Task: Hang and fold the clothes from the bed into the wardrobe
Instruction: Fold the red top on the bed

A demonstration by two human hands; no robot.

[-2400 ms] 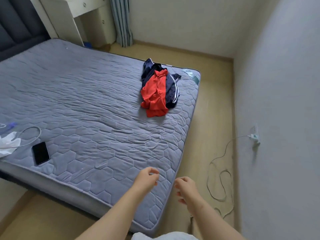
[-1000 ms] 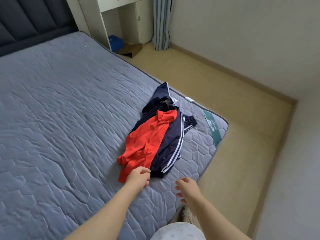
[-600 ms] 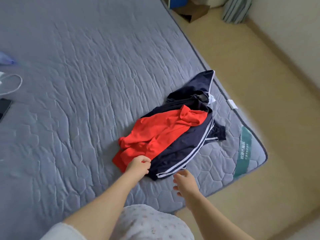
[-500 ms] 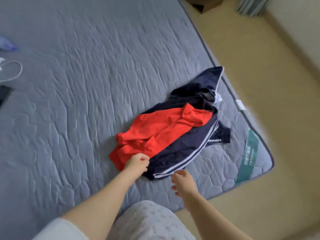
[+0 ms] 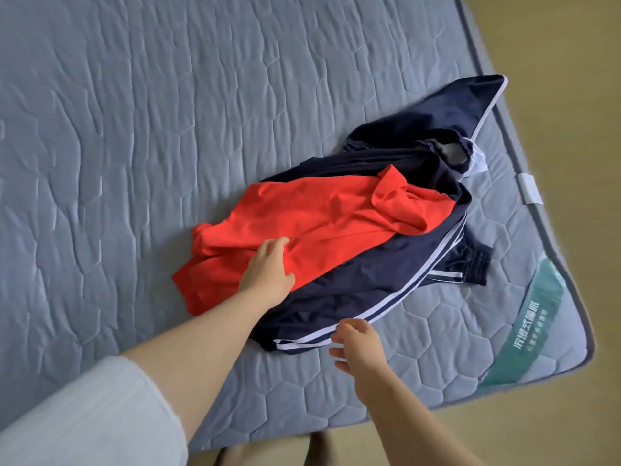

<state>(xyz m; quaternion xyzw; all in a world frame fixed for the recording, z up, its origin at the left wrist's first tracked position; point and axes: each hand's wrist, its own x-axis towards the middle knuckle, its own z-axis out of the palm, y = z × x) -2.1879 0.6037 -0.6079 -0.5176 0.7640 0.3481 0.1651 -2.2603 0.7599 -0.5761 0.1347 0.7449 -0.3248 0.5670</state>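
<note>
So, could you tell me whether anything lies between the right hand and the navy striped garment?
Nothing visible does. The right hand is open at the near hem of the navy striped garment, with only bare mattress beneath. The red garment under the left hand lies on its far part.

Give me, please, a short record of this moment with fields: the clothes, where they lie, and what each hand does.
Clothes: a red shirt lying crumpled on top of a navy garment with white stripes
Place: near a corner of the grey mattress, beside its green label
Left hand: rests on the red shirt; whether it grips the cloth is not clear
Right hand: fingers relaxed, holds nothing, at the striped edge of the navy garment
Task state: both pieces lie on the bed, neither folded
</note>
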